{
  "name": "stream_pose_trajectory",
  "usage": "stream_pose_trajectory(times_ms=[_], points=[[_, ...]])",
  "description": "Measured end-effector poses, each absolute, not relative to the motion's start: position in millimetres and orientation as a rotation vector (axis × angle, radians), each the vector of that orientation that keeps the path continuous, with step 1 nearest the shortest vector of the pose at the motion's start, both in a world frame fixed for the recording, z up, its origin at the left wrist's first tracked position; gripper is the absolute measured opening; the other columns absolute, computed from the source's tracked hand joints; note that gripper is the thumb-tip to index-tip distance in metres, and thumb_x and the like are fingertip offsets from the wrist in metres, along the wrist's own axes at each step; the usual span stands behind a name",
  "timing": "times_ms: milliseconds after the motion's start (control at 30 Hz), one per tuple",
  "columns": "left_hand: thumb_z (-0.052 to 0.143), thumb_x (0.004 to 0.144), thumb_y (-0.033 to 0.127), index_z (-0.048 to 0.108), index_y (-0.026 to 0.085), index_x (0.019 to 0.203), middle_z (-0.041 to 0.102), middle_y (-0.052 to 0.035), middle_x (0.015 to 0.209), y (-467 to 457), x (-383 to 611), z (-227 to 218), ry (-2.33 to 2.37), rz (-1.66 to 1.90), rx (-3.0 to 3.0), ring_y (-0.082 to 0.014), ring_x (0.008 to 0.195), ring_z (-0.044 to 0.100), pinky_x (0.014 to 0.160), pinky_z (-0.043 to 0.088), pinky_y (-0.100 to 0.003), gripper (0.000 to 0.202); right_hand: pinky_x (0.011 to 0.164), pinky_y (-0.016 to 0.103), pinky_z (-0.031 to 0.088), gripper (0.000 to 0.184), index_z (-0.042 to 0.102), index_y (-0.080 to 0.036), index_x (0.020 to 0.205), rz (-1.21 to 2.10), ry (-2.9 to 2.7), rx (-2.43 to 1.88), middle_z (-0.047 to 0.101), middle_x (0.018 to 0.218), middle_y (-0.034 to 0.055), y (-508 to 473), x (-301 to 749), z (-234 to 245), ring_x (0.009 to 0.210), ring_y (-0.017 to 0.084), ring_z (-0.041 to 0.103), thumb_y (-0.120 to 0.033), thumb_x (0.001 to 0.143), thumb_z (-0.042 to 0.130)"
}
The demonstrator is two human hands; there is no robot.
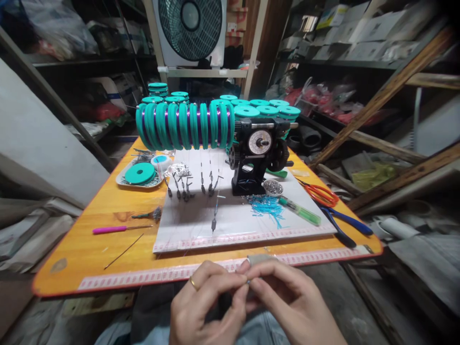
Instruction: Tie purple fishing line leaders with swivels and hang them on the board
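Note:
My left hand (206,304) and my right hand (283,299) meet below the front edge of the orange table (89,244), over my lap. Both pinch a tiny item between fingertips; it is too small to name. A ring sits on a left finger. On the white mat (244,220) lie several small metal rigs with sinkers (214,218) on thin lines. A row of teal spools (185,125) wound with purple line is mounted on a black hand winder (257,155) with a dial.
A tray holding a teal spool (139,173) is at left, with a pink-handled needle tool (120,229). Blue fibres (268,207), a green lighter (300,212), orange scissors (321,194) and blue pliers (345,225) lie at right. A box fan (190,28) stands behind. Shelves surround.

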State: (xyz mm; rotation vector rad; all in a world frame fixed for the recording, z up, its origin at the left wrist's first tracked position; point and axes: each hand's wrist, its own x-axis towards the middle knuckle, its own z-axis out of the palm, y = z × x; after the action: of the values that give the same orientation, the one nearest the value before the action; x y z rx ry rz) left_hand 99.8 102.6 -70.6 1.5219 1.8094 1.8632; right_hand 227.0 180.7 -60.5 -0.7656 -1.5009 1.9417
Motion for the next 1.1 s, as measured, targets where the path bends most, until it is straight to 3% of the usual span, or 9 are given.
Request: stream_pose_trajectory(times_ms=[133,267,433,567,667,800,1100], points=[[0.066,0.08,0.002,0.07,0.022,0.09,0.064,0.0026,0.076,103,99,-70,1.807,1.885,1.63,-0.0077,0.064,0.061,0.058,0.048,-0.014,0.023,0.069,0.024,0.063,0.01,0.075,-0.023,0.091,1.96,-1.492,-0.758,0.07,0.09,0.0035,181,228,-63,0.08,0.017,0.072,-0.03,0.09,0.068],[0.066,0.08,0.002,0.069,0.022,0.092,0.064,0.0019,0.077,102,99,-72,1.843,1.861,1.711,-0.0092,0.068,0.064,0.066,0.052,-0.016,0.023,0.069,0.021,0.061,0.013,0.075,-0.022,0.088,1.984,-1.453,-0.779,0.07,0.094,0.0041,180,226,-63,0.079,0.014,0.07,-0.032,0.091,0.067],[0.066,0.082,0.002,0.068,0.022,0.095,0.065,0.0018,0.078,100,100,-75,1.879,1.832,1.745,-0.0091,0.068,0.063,0.066,0.051,-0.016,0.024,0.068,0.02,0.06,0.014,0.075,-0.021,0.086,1.992,-1.369,-0.798,0.071,0.093,0.0046,176,221,-61,0.077,0.014,0.07,-0.034,0.089,0.07],[0.064,0.083,0.006,0.065,0.024,0.087,0.062,0.0032,0.074,104,103,-73,1.868,1.899,1.557,-0.009,0.064,0.059,0.058,0.045,-0.018,0.019,0.068,0.017,0.058,0.009,0.077,-0.024,0.085,1.938,-1.284,-0.765,0.072,0.093,0.0042,170,216,-62,0.076,0.013,0.07,-0.032,0.084,0.075],[0.061,0.083,0.009,0.063,0.024,0.079,0.056,0.0049,0.07,108,108,-71,1.828,1.968,1.322,-0.008,0.055,0.047,0.049,0.035,-0.02,0.016,0.07,0.019,0.059,0.012,0.078,-0.03,0.091,1.943,-1.229,-0.721,0.074,0.097,0.0035,169,214,-66,0.081,0.015,0.072,-0.027,0.08,0.079],[0.059,0.083,0.012,0.062,0.025,0.077,0.054,0.0067,0.071,111,114,-70,1.732,2.027,1.15,-0.008,0.051,0.035,0.046,0.027,-0.022,0.015,0.061,0.019,0.06,0.014,0.079,-0.035,0.092,1.931,-1.319,-0.616,0.077,0.086,0.002,173,213,-73,0.066,0.013,0.071,-0.023,0.086,0.073],[0.06,0.082,0.011,0.064,0.024,0.077,0.054,0.0057,0.07,110,111,-75,1.645,1.995,1.074,-0.008,0.053,0.038,0.048,0.029,-0.021,0.015,0.055,0.017,0.059,0.008,0.08,-0.031,0.085,1.746,-1.244,-0.676,0.075,0.083,0.0022,165,206,-69,0.062,0.013,0.07,-0.025,0.083,0.075]])
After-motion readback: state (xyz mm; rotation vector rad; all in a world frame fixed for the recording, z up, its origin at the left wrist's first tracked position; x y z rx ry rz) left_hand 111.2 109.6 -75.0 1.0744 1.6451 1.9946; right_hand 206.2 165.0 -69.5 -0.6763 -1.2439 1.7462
